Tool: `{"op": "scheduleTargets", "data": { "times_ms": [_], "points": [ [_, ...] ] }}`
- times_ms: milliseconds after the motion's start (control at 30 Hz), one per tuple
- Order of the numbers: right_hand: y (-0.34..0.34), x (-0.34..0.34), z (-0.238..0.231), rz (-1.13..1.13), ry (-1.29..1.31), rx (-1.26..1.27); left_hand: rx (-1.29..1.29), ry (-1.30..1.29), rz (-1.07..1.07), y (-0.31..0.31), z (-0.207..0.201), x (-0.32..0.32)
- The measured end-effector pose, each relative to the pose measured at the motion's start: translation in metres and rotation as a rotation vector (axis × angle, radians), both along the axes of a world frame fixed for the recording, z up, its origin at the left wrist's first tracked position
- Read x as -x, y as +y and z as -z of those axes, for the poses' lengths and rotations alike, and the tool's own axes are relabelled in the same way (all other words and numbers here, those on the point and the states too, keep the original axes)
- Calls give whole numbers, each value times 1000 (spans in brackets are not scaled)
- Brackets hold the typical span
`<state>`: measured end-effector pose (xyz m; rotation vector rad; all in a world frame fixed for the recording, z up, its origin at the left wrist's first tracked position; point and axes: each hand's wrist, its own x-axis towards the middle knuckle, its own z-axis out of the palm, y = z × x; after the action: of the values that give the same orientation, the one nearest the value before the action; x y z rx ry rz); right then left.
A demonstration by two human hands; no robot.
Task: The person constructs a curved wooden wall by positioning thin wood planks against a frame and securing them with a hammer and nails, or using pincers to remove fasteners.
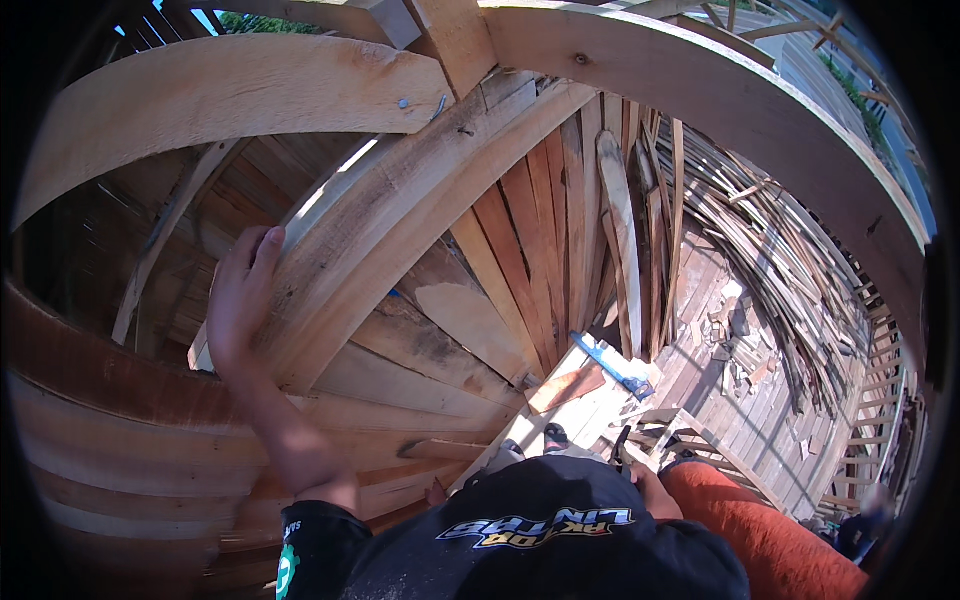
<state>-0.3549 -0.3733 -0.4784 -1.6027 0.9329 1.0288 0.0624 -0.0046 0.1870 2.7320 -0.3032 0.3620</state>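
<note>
Timber framing of pale, rough-sawn beams (700,110) curves overhead. Beneath it, a long diagonal plank (400,230), coarse-grained and light brown, leans against reddish wall boards (530,240). Left hand (240,300) lies flat on the plank's lower end, fingers spread. Blue handsaw (612,365) rests on the decking below. Right hand is hidden; its grip cannot be told.

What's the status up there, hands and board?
Left hand flat on slanted plank, fingers over its edge. Right hand out of view. Blue-handled saw lies below.
</note>
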Motion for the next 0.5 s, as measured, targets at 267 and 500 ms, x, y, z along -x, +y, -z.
{"op": "scheduleTargets", "data": {
  "times_ms": [267, 500],
  "points": [
    [10, 0, -3, 21, -22, -27, -14, -58, -4, -2, 0, 3],
    [14, 8, -6, 36, -45, -39, 6, -89, 39, -1, 4, 3]
  ]
}}
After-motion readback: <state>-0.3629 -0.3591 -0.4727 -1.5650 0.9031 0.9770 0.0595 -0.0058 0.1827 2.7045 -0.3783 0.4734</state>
